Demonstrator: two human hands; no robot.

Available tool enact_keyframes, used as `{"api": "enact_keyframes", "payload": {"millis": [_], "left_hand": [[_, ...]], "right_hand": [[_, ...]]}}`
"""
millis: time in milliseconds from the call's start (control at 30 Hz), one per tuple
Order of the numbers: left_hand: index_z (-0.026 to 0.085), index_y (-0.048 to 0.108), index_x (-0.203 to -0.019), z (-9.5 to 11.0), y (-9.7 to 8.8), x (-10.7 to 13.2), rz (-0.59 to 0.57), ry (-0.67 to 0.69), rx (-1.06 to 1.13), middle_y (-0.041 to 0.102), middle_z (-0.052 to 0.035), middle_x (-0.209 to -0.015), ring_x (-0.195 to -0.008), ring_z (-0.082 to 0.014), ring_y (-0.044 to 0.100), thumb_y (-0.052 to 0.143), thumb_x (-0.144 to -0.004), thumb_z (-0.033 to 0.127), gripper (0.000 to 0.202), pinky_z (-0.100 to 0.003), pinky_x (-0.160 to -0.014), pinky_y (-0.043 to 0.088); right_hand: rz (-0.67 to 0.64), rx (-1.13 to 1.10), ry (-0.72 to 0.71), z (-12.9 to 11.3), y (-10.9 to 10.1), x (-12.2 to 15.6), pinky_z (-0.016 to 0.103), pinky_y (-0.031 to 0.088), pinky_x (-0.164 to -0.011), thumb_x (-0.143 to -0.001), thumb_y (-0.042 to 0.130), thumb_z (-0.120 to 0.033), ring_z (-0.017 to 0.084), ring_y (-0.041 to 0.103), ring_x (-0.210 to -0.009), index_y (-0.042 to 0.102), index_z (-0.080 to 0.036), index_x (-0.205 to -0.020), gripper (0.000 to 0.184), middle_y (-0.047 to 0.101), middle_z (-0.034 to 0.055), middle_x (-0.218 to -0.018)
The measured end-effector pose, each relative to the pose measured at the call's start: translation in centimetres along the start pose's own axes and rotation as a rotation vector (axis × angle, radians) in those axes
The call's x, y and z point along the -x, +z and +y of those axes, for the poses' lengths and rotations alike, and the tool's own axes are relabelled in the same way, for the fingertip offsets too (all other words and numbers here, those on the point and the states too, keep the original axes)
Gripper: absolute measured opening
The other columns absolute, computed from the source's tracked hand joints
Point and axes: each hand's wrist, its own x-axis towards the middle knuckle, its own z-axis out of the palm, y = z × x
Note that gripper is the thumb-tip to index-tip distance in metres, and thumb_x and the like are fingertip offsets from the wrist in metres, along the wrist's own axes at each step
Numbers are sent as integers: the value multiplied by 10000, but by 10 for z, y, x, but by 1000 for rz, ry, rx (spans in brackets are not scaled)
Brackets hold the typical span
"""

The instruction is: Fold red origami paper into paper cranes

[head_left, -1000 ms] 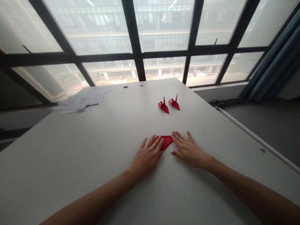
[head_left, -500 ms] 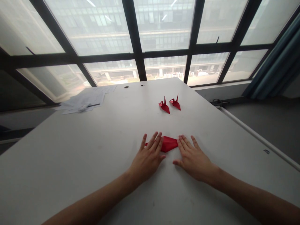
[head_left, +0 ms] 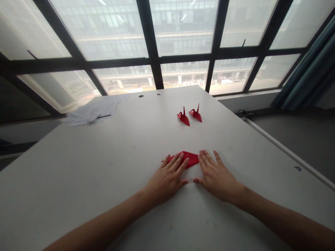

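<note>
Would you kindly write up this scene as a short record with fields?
surface: white table by a large window
left hand: flat, fingers pressing on the folded red paper
right hand: flat, fingertips at the paper's right edge
beyond the hands: two red paper cranes, side by side, upright
far left: loose white sheets
hands' state: both open, palms down

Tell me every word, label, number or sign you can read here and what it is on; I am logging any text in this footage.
None can be read.
The folded red paper under the left hand and right hand: plain.
The two red paper cranes: plain.
The loose white sheets at the table's far left: any print is too small and blurred.
The building beyond the window: no legible sign.
</note>
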Motion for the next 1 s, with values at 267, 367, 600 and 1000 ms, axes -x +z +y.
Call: {"api": "enact_keyframes", "payload": {"millis": [267,367,600,1000], "left_hand": [[231,418,-1494,-7,-6,-2,82,27,14,387,-96,-1584,-1482,-278,319,450,-1038,413,493,-541,-1232,106],[281,567,-1357,-13,-13,-9,129,57,90,591,-34,-1413,-1373,-213,469,520,-1020,281,340,-494,-1245,103],[296,704,-1090,-20,-20,-15,183,64,171,748,18,-1055,-1036,-181,638,596,-987,261,154,-480,-1178,231],[237,675,-1026,-26,-22,-16,270,60,89,756,17,-1018,-1004,-168,653,560,-993,176,135,-447,-1147,299]], "right_hand": [[52,2,-17,0,7,1,615,64,-1216,-964,275,-696,366,236,-1500,347,-2,-1520,893,317,266,-1571],[49,-4,-32,4,5,0,630,50,-1210,-965,282,-694,364,237,-1501,346,0,-1519,890,317,264,-1572],[3,-78,-142,31,-5,-14,679,27,-1188,-1018,325,-575,313,169,-1526,298,-152,-1560,688,281,122,-1623],[26,-136,-159,35,-4,-20,685,14,-1182,-1020,376,-528,320,194,-1520,312,-208,-1561,632,330,116,-1609]]}}
